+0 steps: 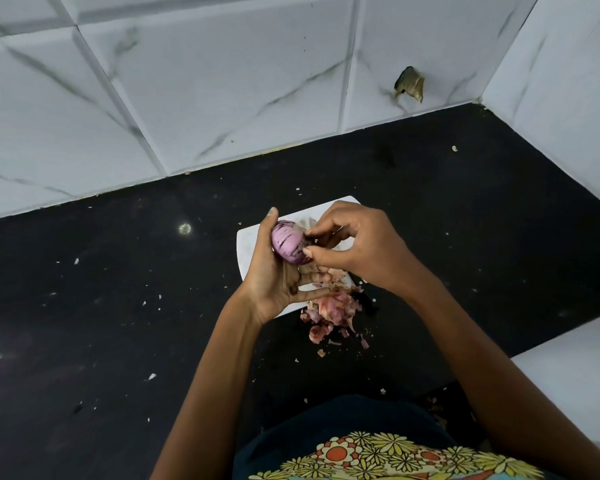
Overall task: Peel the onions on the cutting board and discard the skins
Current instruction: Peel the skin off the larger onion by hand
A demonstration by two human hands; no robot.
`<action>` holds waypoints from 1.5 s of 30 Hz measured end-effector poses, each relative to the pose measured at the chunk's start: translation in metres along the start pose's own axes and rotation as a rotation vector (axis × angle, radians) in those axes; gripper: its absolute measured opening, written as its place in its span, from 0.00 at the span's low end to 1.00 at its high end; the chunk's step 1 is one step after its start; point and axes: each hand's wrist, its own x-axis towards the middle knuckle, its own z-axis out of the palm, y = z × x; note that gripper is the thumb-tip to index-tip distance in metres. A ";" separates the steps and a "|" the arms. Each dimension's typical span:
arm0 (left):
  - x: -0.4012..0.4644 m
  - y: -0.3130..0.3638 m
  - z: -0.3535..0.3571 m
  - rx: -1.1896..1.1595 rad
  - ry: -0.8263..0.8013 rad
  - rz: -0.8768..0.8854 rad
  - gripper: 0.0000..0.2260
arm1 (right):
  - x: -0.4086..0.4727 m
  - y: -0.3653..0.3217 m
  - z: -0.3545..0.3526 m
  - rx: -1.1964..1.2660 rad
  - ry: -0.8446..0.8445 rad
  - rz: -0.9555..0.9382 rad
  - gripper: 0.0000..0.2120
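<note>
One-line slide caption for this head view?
Left hand cradles a purple onion above the white cutting board while right hand pinches its skin; peelings pile below.

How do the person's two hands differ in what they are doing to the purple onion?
The left hand lies palm up and cradles the purple onion from below and the side; the right hand comes from above, palm down. The left hand wraps the onion broadly; the right hand pinches at its right end with fingertips. Both touch the onion above the white cutting board.

A home kitchen: black speckled tabletop (pixel 118 306) meeting marbled white wall tiles (pixel 222 98), white cutting board (pixel 253 244), onion skins (pixel 333 310) scattered on it.
</note>
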 end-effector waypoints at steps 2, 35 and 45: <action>0.001 -0.002 0.001 -0.011 0.001 -0.010 0.35 | 0.000 -0.002 0.000 0.027 -0.002 0.008 0.06; 0.006 -0.009 0.004 -0.071 0.098 -0.103 0.32 | 0.002 -0.004 0.000 -0.206 -0.009 0.006 0.06; 0.008 -0.008 0.003 -0.107 0.116 -0.066 0.36 | -0.003 -0.005 0.008 -0.254 -0.018 -0.002 0.14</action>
